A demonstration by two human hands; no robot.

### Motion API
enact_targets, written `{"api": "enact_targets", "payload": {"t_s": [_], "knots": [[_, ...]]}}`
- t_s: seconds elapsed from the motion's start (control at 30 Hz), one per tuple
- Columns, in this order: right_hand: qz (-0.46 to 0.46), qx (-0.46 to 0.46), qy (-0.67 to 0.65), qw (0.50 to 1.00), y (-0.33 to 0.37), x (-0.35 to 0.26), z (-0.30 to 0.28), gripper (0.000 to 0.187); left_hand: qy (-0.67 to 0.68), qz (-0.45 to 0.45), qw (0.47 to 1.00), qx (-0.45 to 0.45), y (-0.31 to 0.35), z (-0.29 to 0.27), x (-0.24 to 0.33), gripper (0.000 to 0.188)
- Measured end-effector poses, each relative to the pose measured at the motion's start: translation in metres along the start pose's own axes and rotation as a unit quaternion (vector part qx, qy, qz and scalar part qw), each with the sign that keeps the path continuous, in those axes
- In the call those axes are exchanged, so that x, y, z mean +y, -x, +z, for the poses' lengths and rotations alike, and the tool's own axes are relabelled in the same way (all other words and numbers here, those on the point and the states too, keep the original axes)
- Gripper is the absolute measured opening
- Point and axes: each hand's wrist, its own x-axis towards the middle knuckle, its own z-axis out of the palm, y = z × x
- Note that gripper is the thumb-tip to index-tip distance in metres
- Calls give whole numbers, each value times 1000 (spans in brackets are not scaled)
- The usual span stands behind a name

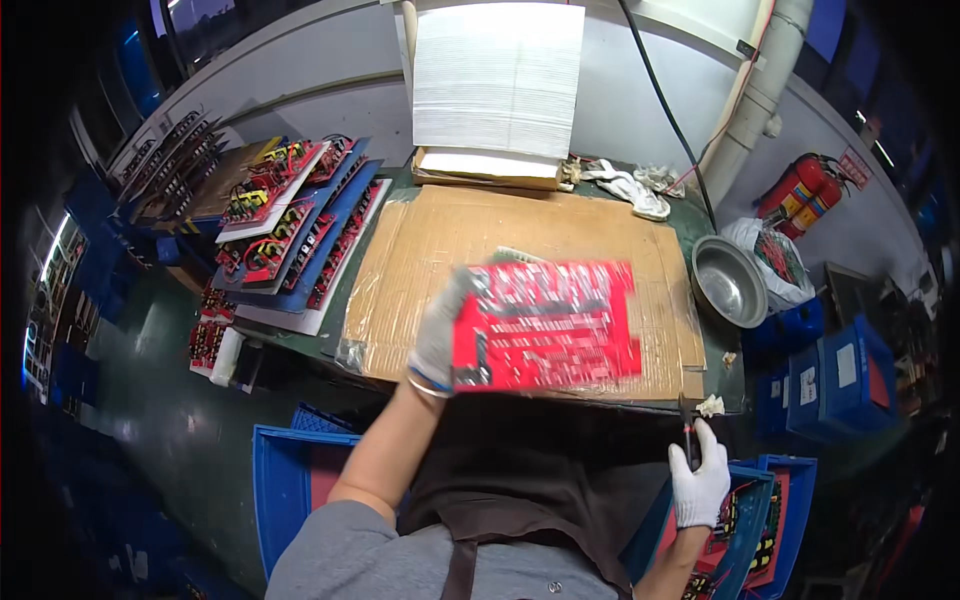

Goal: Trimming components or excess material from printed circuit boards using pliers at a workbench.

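My gloved left hand [437, 335] is closed on the left edge of a red circuit board [550, 345], holding it raised over the cardboard. The side of the board in view shows rows of silvery marks, blurred by motion. A pale piece [518, 254] shows just behind its top edge; I cannot tell what it is. My right hand [700, 478], in a white glove, is closed round a slim dark hand tool [688, 430] with a little red on it. The tool points up beside the table's front right corner, apart from the board.
Stacked sheets with red circuit boards [262, 262] stand at the left. White sheets [497, 80] rise behind the cardboard [400, 260]. A metal bowl [728, 282] sits at the right edge, near fire extinguishers [805, 195]. Blue bins [268, 480] flank my body, the right ones [790, 480] holding boards.
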Motion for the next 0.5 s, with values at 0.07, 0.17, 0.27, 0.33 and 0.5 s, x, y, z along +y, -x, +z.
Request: {"api": "enact_targets", "payload": {"t_s": [0.07,0.17,0.27,0.33,0.5], "knots": [[18,-5,-19,1000,10,8,6,55,-8,45,999,-8,-22,-2,35,59],[48,21,-14,999,24,39,4,55,-36,22,998,-51,-89,-30,73,54],[80,24,-22,996,32,42,-14,54,-271,217,932,102,-162,-123,98,36],[112,44,-30,992,35,63,-5,55,-292,116,937,155,-192,-183,143,45],[259,67,36,963,71,135,-22,52,-322,89,927,172,-240,-215,143,73]]}}
